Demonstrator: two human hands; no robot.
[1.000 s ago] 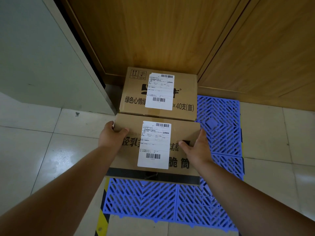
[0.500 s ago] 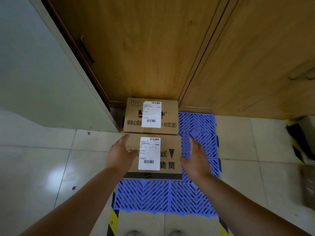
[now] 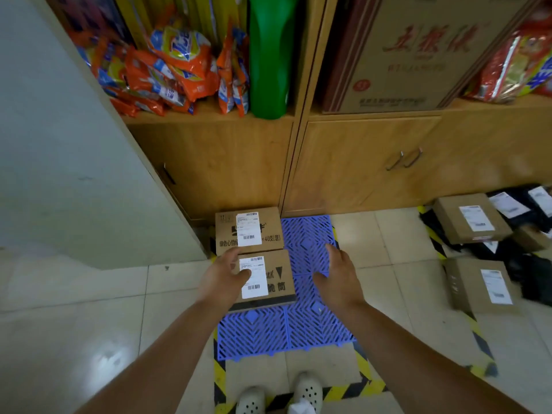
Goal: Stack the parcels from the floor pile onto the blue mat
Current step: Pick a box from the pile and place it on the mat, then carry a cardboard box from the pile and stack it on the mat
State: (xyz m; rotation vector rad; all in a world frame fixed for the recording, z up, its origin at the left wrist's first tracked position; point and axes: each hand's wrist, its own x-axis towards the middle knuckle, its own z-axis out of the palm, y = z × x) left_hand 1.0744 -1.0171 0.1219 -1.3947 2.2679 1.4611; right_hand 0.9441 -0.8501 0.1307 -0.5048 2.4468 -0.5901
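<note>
Two brown cardboard parcels with white labels lie on the left half of the blue mat [image 3: 310, 327]. The far parcel [image 3: 268, 231] is against the cabinet and the near parcel [image 3: 277, 282] touches its front edge. My left hand [image 3: 222, 277] hovers over the near parcel's left end, fingers relaxed, holding nothing. My right hand [image 3: 339, 277] hangs open above the bare right half of the mat. The floor pile [image 3: 478, 234] of brown boxes and black bags lies at the right.
A wooden cabinet [image 3: 358, 162] with closed doors stands behind the mat, its shelves holding snack bags, a green bottle and a large carton. A grey wall panel [image 3: 74, 174] is at the left. Yellow-black tape [image 3: 367, 383] frames the mat. My shoes [image 3: 280, 395] stand at its front.
Both hands have let go of the near parcel and drawn back and up. My head has risen, so the view now takes in the shelves and the floor pile.
</note>
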